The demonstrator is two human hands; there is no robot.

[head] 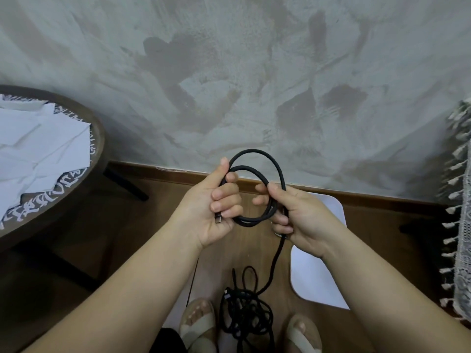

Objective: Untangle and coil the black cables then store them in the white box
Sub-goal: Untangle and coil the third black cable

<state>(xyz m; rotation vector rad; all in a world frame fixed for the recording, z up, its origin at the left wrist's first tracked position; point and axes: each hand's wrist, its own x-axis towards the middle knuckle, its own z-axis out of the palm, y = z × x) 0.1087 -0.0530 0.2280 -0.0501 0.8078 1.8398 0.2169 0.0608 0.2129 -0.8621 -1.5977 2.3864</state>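
We find open wooden floor (153,220) between the round dark table (100,138) and white box (313,271); left hand (211,207) and right hand (298,215) (fingers curled) grip the coiled black braided cable (265,159).

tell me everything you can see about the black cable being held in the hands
The black cable looks matte, perhaps braided, wound into about two round loops held in the air. The left hand grips the coil's left side, a small plug end poking out below its fingers; the right hand pinches the right side. From there the loose tail hangs down to the tangled black pile on the floor.
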